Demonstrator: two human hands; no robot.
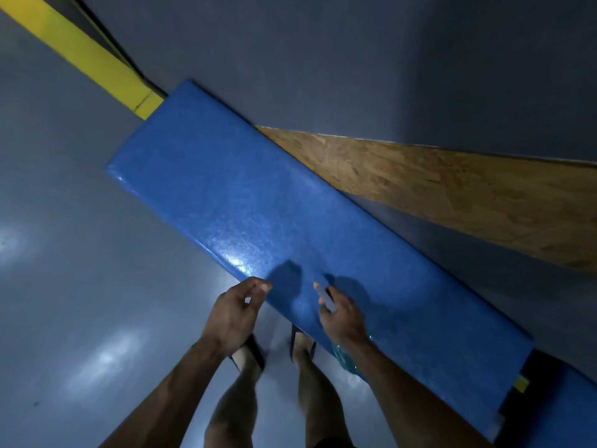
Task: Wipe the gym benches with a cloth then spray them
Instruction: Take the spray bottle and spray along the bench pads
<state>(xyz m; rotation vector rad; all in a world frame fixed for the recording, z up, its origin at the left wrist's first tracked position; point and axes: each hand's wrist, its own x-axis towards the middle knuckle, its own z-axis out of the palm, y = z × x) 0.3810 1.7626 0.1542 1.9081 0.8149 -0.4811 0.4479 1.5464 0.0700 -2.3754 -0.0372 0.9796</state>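
While its fingers wrap the neck of a spray bottle (336, 321), the right hand (342, 318) hangs over the near edge of the blue padded bench (258, 195), the nozzle with its pale tip aimed across the vinyl. The bottle's clear bluish body shows below the wrist, beside the bench edge. The left hand (234, 313) is empty, its fingers loosely curled, with the fingertips just at the bench's near edge; whether they touch it cannot be told. Shadows of both hands fall on the glossy pad ahead of them. The bench runs diagonally from upper left to lower right, its far end meeting a yellow padded beam (87, 56). A chipboard panel (452, 195) lies beyond its far side. Below, the person's sandalled feet stand on the shiny grey floor (64, 253).
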